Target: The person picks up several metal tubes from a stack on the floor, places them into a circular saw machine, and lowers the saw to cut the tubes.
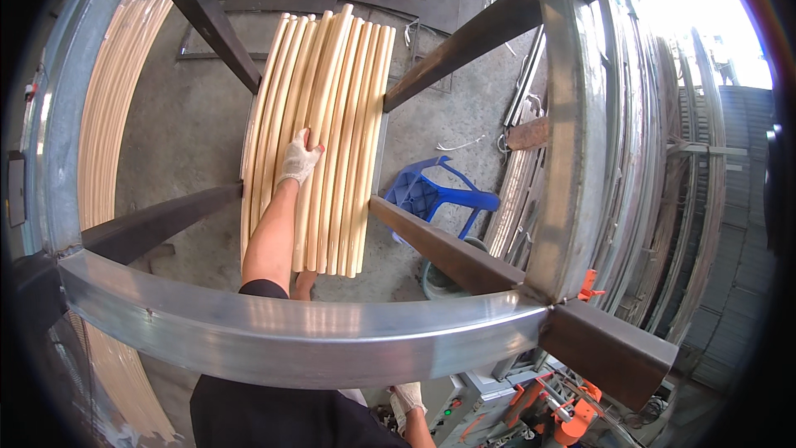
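Observation:
Pale yellow, glossy tubes (334, 199) lie side by side in a lengthwise layer between the dark arms of a metal frame. My left hand (299, 159), in a white glove with bare fingertips, rests on top of the tubes near the middle. Its thumb and a forefinger are spread apart; the other fingers are hard to see. Low in the view, my right hand (408, 399), also gloved, is beside a grey control box (477, 411) with a green button. Its fingers are partly hidden, and what they touch cannot be made out.
A shiny metal bar (290, 323) of the frame crosses in front of me, above my left arm. A blue plastic stool (435, 195) lies tipped on the concrete floor. Long tube bundles (124, 83) stand left; metal profiles (638, 158) are stacked right. Orange machine parts (580, 415) sit lower right.

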`<state>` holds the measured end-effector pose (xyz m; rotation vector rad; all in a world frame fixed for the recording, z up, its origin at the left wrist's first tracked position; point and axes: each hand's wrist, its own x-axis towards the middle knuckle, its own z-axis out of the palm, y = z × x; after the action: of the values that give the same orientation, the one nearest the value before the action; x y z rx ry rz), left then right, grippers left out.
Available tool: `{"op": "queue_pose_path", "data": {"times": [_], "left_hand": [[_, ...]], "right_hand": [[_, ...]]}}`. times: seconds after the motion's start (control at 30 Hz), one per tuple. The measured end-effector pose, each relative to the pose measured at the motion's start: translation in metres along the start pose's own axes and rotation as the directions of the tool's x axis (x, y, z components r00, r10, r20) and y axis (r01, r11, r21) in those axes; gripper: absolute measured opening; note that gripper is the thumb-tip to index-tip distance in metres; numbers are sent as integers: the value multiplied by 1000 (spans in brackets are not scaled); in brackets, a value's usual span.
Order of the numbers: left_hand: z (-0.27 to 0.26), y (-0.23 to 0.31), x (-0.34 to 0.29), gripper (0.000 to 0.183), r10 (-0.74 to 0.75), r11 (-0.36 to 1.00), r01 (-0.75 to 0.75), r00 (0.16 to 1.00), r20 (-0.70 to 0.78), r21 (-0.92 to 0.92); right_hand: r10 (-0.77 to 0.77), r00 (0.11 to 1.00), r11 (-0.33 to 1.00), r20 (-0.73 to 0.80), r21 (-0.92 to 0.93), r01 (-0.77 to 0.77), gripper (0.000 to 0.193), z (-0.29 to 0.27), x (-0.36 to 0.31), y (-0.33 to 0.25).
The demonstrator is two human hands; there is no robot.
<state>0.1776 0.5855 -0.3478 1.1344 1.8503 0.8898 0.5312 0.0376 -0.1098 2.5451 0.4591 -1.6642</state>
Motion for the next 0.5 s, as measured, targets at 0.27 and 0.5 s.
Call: {"op": "queue_pose_path", "data": {"times": [0.27,0.5], "left_hand": [[-3,26,-9,51,-18,996,29,991,-130,87],[30,26,-15,55,-168,985,171,977,-130,13]], "right_hand": [[24,999,988,-30,156,-19,36,1,-17,-11],[-373,927,916,-27,-168,364,35,8,-12,-6]]}}
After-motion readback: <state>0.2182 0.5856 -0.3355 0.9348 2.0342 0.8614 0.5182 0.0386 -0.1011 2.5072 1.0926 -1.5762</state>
